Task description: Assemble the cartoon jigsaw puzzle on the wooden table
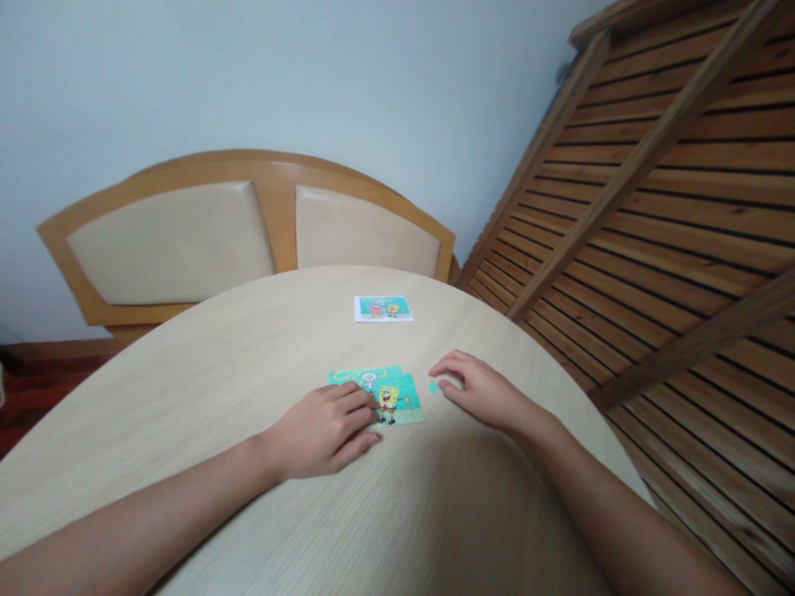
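Observation:
A jigsaw puzzle (407, 393) with a yellow cartoon figure on a turquoise ground lies flat on the table, its upper right corner notched. My left hand (326, 426) rests over its left part, fingers stretched out and hiding some of the picture. To the right of the puzzle is my right hand (475, 385), thumb and fingers curved apart. A small turquoise puzzle piece (433, 386) lies on the table by its fingertips, with a gap between thumb and forefinger.
The round wooden table (261, 331) carries a picture card (383, 309) with cartoon figures, beyond the puzzle. A padded headboard (279, 223) stands behind the table against the wall. Wooden slats (621, 223) lean along the right side.

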`<state>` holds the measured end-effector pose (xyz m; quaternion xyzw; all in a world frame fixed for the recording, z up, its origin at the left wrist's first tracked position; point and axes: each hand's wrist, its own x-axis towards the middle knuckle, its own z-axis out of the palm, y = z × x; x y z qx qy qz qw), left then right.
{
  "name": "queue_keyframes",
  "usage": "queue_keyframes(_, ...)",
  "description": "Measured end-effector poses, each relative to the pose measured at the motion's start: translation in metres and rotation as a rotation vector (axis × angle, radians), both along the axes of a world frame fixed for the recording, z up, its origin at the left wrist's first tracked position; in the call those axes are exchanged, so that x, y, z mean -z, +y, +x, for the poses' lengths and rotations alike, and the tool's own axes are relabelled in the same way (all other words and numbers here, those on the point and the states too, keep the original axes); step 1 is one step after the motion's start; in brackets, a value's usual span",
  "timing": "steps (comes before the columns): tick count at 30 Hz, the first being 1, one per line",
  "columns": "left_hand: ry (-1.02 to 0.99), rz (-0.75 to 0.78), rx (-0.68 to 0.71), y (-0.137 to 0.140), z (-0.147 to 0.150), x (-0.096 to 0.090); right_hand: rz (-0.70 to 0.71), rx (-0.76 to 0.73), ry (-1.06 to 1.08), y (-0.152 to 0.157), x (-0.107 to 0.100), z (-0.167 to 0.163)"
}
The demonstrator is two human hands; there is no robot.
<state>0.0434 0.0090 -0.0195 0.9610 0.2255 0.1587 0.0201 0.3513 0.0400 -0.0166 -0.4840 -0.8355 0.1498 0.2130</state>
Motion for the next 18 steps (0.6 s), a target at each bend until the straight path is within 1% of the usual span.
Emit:
queue_keyframes(2, 0.0, 0.003, 0.003, -0.0002, 0.0003, -0.0006, -0.009, -0.037, -0.004, -0.0003, 0.0005, 0.0007)
queue_keyframes(5, -0.005, 0.009, 0.004, -0.0001, 0.0006, -0.0013, -0.025, -0.053, -0.019, -0.0006, 0.0, 0.0004)
queue_keyframes(10, -0.024, 0.01, 0.022, 0.0002, 0.0006, -0.0006, -0.046, -0.032, -0.035, -0.0022, -0.0026, -0.002)
queue_keyframes(18, -0.029, -0.016, 0.103, 0.0012, -0.0008, 0.0031, -0.06, -0.005, -0.049, -0.0058, -0.0053, -0.005)
